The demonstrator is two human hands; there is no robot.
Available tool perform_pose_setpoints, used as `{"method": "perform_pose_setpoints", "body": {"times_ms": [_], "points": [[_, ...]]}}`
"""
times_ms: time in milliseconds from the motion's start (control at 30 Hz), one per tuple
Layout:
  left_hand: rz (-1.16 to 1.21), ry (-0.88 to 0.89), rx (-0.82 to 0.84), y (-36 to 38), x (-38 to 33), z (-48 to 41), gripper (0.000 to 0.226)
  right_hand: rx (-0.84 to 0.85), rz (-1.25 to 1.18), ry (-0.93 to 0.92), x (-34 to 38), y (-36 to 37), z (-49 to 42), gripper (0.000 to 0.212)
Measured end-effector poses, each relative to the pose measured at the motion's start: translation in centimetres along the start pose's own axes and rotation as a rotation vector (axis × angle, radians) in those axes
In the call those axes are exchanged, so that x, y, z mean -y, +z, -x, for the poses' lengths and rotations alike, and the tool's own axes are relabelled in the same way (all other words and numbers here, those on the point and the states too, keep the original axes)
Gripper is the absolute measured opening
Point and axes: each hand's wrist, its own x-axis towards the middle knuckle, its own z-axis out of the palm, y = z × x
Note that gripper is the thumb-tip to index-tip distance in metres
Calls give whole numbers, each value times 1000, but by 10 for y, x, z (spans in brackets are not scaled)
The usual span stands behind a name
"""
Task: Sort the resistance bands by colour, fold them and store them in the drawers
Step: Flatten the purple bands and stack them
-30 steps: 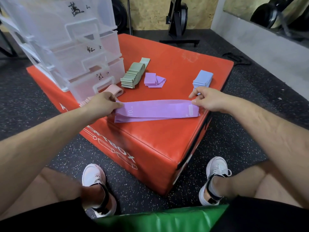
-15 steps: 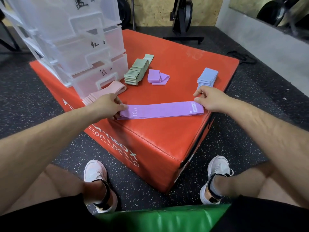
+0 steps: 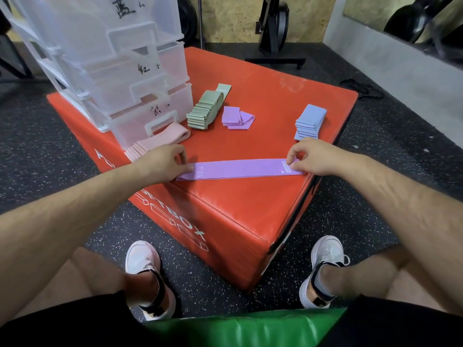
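My left grip (image 3: 165, 159) covers one end of the purple band (image 3: 238, 169), my right grip (image 3: 309, 156) the other. The label (image 3: 288, 169) beside my right grip is too small to read. Beyond my left grip, the drawers (image 3: 140, 78) are cut off at the top.

Purple band (image 3: 238, 169) flat on red box (image 3: 250, 211), hands (image 3: 160, 161) (image 3: 314, 156) on both ends

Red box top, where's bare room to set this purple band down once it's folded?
Bare red box top lies between the folded purple pile and the blue stack, across the far corner behind them, and on your side of the stretched purple band. Crowded: the left, with drawers, pink bands, green stack.
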Motion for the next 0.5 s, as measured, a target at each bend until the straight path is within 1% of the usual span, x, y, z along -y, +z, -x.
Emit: {"method": "perform_pose_setpoints", "body": {"times_ms": [133,233,333,433,500], "points": [[-3,18,-71,-4,-4,-14,26,18,174,-39,10,-7,-9,10],[29,92,-136,-5,-22,-31,21,-12,164,-94,28,-8,-29,13],[14,151,-211,-4,-47,-53,16,-35,178,-175,50,-5,-57,23],[26,176,-208,1,-65,-83,17,15,197,-187,60,1,-93,32],[-25,217,-198,3,-73,-102,20,50,190,-170,62,6,-116,35]]}}
